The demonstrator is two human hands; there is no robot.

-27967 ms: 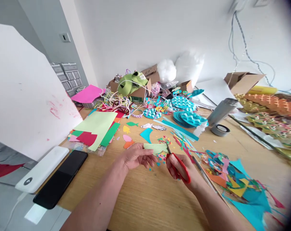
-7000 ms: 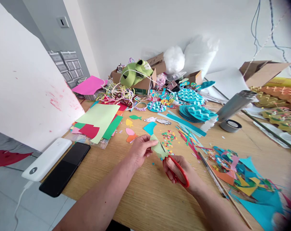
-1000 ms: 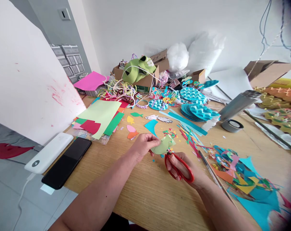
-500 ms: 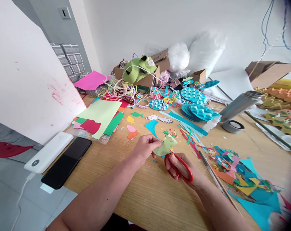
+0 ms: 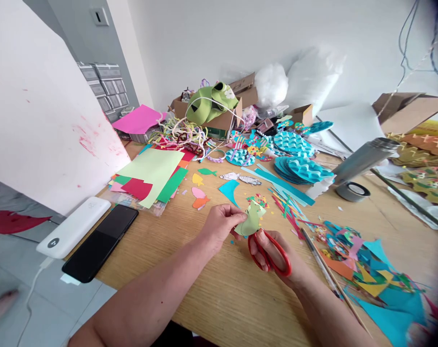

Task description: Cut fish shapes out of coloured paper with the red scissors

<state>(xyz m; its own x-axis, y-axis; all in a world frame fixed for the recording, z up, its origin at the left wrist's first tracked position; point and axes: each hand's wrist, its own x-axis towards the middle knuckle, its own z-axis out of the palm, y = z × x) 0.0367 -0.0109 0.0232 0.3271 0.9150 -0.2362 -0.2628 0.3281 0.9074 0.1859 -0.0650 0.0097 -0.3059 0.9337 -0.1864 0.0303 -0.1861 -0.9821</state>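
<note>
Between thumb and fingers, my left hand (image 5: 224, 224) pinches a piece of light green paper (image 5: 251, 220) with a curved outline. My right hand (image 5: 271, 250) is closed around the red handles of a pair of scissors (image 5: 286, 262). The scissors' blades are mostly hidden at the lower right edge of the green paper. Small cut-outs lie beyond my left hand: a green paper fish (image 5: 207, 171), a yellow one (image 5: 197, 180), a pink one (image 5: 198, 193) and an orange one (image 5: 200, 202). Two patterned paper fish (image 5: 250, 180) and a blue paper scrap (image 5: 229, 192) lie farther on.
Coloured paper sheets (image 5: 150, 171), a black phone (image 5: 100, 243) and a white power bank (image 5: 74, 226) are on the left. Colourful scraps (image 5: 371, 274) and a pen (image 5: 320, 260) lie to the right. A metal flask (image 5: 365, 159) stands near stacked blue wavy discs (image 5: 302, 168).
The green paper has turned slightly in my left hand and now looks narrower at the right. The scissors stay at its edge. A blurred foot shows at the lower left.
</note>
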